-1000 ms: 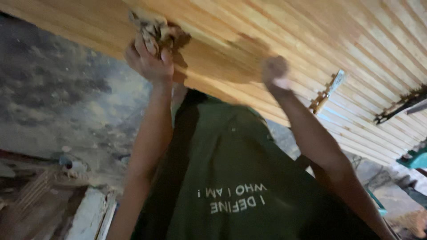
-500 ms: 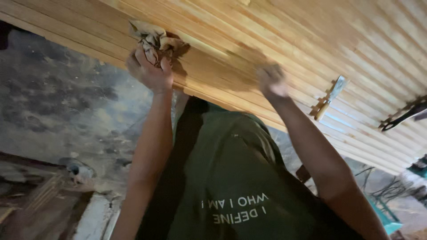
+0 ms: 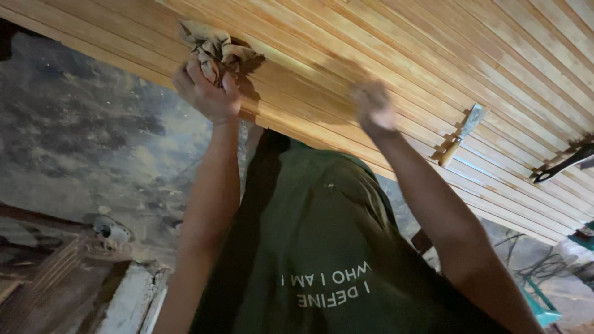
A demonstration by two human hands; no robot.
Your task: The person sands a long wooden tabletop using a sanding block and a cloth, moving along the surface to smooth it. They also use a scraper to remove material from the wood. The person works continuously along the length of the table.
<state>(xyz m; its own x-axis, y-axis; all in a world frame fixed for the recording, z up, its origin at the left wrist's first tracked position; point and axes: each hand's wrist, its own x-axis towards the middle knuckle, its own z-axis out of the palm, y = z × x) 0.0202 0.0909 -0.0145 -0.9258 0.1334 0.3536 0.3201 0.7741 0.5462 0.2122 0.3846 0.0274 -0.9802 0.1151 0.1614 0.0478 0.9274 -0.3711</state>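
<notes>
Two arms raised, left hand (image 3: 206, 91) gripping crumpled rag (image 3: 215, 44) against slatted wood panel (image 3: 383, 43), right hand (image 3: 373, 106) blurred, grip unclear.

Both arms are stretched straight up, coming in from the bottom of the frame. The left hand (image 3: 207, 89) sits upper left, fingers curled shut and knuckles toward the camera, wrist bent back a bit. The right hand (image 3: 373, 106) is near upper center, blurry, looks flat with fingers loosely together, forearm angling down to lower right.
</notes>
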